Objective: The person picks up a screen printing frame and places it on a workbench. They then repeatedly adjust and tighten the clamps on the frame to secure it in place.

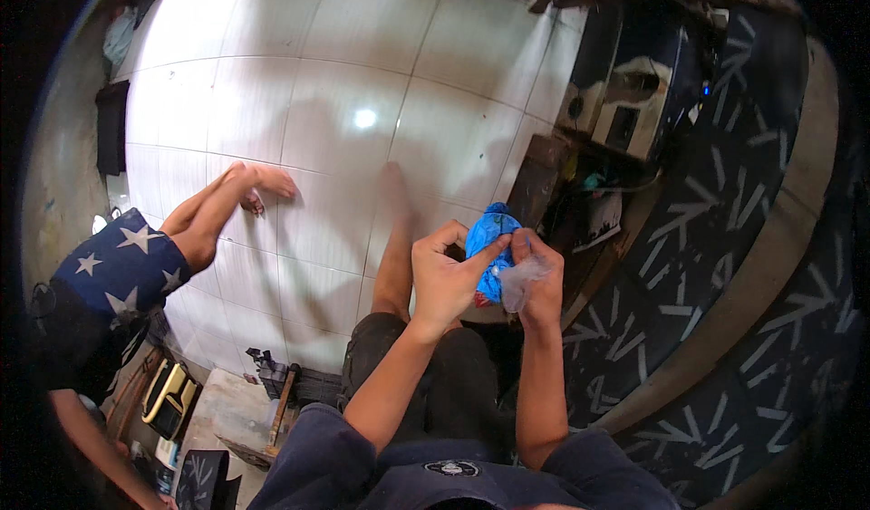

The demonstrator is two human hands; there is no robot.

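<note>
A crumpled blue plastic bundle (pixel 487 231) is held up in front of my lap, between both hands. My left hand (pixel 442 273) is closed on its left side, with the thumb pressed across its front. From the other side my right hand (pixel 542 279) pinches it with thumb and bent fingers. A wisp of thin, clear plastic (pixel 519 285) hangs beside the right palm, below the blue part. Something small and red (pixel 483 301) shows at the bundle's lower end. What lies inside the bundle is hidden.
Another person (pixel 118 265) in star-patterned shorts sits at the left, legs stretched over the tiled floor (pixel 344 102). To my right stand a dark low shelf (pixel 544 170) and black patterned cushions (pixel 698 229). A wooden chair leg (pixel 542 1) shows at the top.
</note>
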